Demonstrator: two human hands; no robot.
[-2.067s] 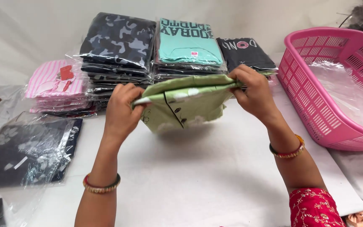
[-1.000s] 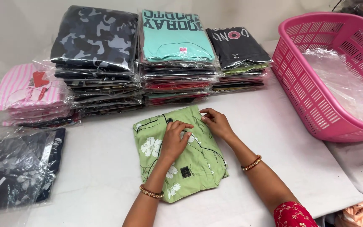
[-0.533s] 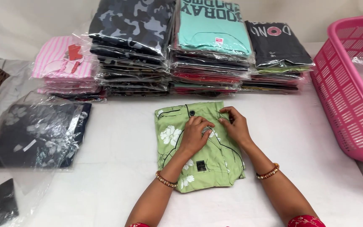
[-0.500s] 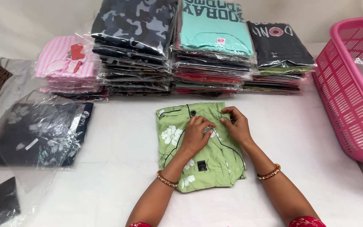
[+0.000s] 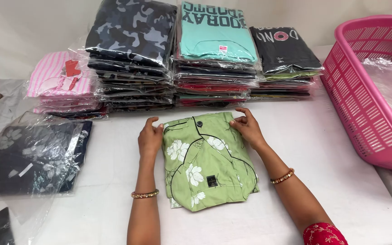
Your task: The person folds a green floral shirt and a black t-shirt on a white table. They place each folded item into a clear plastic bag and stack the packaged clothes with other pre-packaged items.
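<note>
While flat on the white bench (image 5: 323,149), garment: a folded light-green garment (image 5: 207,161) with white flowers and dark piping lies between the two hands.
Left hand: the left hand (image 5: 149,138) rests at the garment's upper left edge, fingers curled onto the cloth, gripping nothing else.
Right hand: the right hand (image 5: 248,128) presses the upper right corner, fingers spread and bent on the fabric.
Wrists: each wears a beaded bangle.
Behind: stacks of bagged clothes (image 5: 196,59) stand just beyond the garment.
Right side: a pink basket (image 5: 364,95) holding clear plastic.
Left side: a dark floral garment in a clear bag (image 5: 28,156).
</note>
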